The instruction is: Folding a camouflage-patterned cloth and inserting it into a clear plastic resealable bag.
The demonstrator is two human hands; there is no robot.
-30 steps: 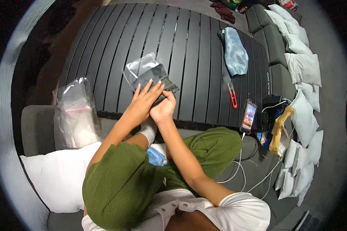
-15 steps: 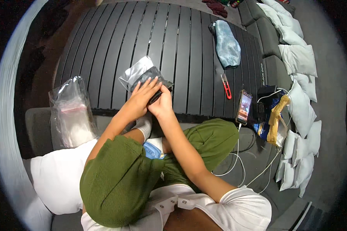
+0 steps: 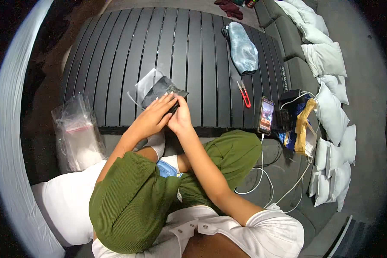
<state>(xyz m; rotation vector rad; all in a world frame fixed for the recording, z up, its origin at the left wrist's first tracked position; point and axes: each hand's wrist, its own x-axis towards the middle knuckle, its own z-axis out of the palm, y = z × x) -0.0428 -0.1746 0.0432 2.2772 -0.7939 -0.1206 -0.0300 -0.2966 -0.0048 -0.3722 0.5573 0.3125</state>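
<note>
Your left hand (image 3: pixel 152 118) lies flat, fingers together, pressing on the near end of a dark folded cloth (image 3: pixel 161 91) that sits half inside a clear plastic sleeve (image 3: pixel 147 81) on the black slatted table (image 3: pixel 202 51). Your right hand (image 3: pixel 180 116) is just beside the left, fingers curled and pinched on the cloth's near right corner. Compared with a second ago, both hands have closed up against each other at the near edge of the cloth, and the sleeve's far end now lies open and flatter on the slats; judged from this, the cloth is being seated into the sleeve. To the right of the cloth lie small red snips (image 3: pixel 244 93); further right, a phone (image 3: pixel 266 115) on a white cable. Left of the cloth, off the table's edge, a pile of clear bags (image 3: pixel 77 129).
</note>
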